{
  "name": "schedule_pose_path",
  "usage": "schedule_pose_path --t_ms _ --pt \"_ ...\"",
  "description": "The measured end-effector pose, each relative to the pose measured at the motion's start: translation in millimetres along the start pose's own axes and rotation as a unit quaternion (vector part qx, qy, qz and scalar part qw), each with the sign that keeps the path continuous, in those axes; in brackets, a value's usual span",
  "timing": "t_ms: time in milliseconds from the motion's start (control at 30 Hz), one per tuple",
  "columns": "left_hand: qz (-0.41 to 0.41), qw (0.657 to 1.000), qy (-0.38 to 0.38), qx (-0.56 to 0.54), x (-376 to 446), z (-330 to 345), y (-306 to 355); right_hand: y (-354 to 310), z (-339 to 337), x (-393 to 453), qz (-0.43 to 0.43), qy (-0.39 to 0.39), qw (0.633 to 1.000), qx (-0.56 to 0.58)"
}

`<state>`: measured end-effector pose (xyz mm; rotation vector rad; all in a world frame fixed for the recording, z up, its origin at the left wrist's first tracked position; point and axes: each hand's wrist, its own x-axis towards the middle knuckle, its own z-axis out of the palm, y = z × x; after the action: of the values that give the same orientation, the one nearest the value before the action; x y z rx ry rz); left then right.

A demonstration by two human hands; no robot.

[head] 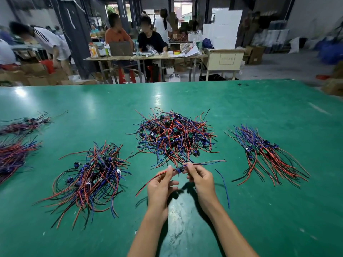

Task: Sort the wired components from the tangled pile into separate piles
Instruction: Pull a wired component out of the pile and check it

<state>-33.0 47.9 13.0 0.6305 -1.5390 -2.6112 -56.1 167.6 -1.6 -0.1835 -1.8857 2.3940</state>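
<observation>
**One component held crosswise between 2 piles**

The person holds 1 wired component [179,170] up off the green table [269,112], just near of the tangled pile [174,136]. The left hand [161,184] pinches its red and black leads; the right hand [201,179] pinches the small board end, with blue and red wires trailing right. Its long axis therefore runs left to right, across the person's front.

The looser sorted pile [91,175] lies to the near left, on the left hand's side. The combed pile [267,153] lies to the right, nearer the right hand, its wires running far-left to near-right. I judge that going right would need the piece turned to match.
</observation>
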Motion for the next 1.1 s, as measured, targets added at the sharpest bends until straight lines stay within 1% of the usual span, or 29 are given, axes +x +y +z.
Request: schedule_pose_path --t_ms 100,167,233,267,333,367,400,467,533,567,633,667,700,733,767,800,867,967,1033,1100 --pt "0.031 0.999 0.026 0.015 2.2 -8.1 0.9 3.7 3.1 -0.3 0.007 -0.002 1.0 -0.014" --pt "0.034 0.998 0.052 -0.003 5.0 -20.6 7.1 4.7 4.7 0.2 0.002 0.006 1.0 -0.028" --pt "0.038 0.995 0.095 -0.014 9.3 -36.1 14.7 7.0 5.8 2.2 -0.003 0.024 0.999 -0.048" --pt "0.054 0.99 0.132 -0.008 11.7 -42.7 17.1 8.0 6.5 2.5 0.0 0.029 0.998 -0.059" --pt "0.115 0.967 0.228 0.02 14.7 -49.1 20.8 9.7 7.8 2.8 0.005 0.029 0.996 -0.082" --pt "0.157 0.951 0.263 0.037 13.3 -47.6 22.7 10.3 7.9 2.6 0.006 0.028 0.996 -0.086" --pt "0.207 0.936 0.278 0.054 10.7 -44.0 24.4 10.3 7.9 2.2 0.007 0.028 0.996 -0.084" --pt "0.295 0.912 0.272 0.082 6.3 -37.4 25.5 8.6 6.8 1.6 0.012 0.023 0.997 -0.075" --pt "0.353 0.893 0.252 0.124 6.1 -34.4 24.3 6.1 5.5 0.6 0.019 0.002 0.998 -0.051" --pt "0.377 0.883 0.225 0.165 5.9 -32.7 23.8 5.2 5.6 -0.4 0.02 -0.014 0.999 -0.035" --pt "0.402 0.86 0.133 0.284 7.0 -26.3 22.4 3.7 5.7 -1.7 0.019 -0.045 0.999 -0.017" --pt "0.397 0.845 0.08 0.348 8.0 -21.5 21.6 3.7 5.4 -1.9 0.014 -0.058 0.998 -0.02" --pt "0.374 0.838 0.022 0.396 9.6 -16.3 21.0 4.7 4.6 -2.1 0.007 -0.069 0.997 -0.031" --pt "0.331 0.845 -0.037 0.418 11.6 -11.1 20.2 6.3 3.7 -2.2 -0.004 -0.076 0.996 -0.05" --pt "0.275 0.864 -0.095 0.411 12.9 -6.7 20.0 8.0 2.7 -1.8 -0.018 -0.074 0.994 -0.077" --pt "0.223 0.884 -0.133 0.388 15.2 -4.3 19.2 9.5 1.8 -1.3 -0.034 -0.063 0.991 -0.112" --pt "0.158 0.911 -0.151 0.351 20.3 -4.5 17.0 11.8 0.3 0.6 -0.068 -0.032 0.981 -0.178" --pt "0.08 0.927 -0.156 0.332 23.3 -9.7 13.7 13.1 0.9 1.3 -0.084 -0.008 0.972 -0.217" --pt "0.057 0.935 -0.148 0.316 22.0 -8.8 11.0 12.7 0.6 2.7 -0.084 0.0 0.969 -0.233" --pt "0.058 0.945 -0.123 0.296 20.2 -5.0 9.2 12.4 1.3 3.5 -0.097 0.003 0.961 -0.259"
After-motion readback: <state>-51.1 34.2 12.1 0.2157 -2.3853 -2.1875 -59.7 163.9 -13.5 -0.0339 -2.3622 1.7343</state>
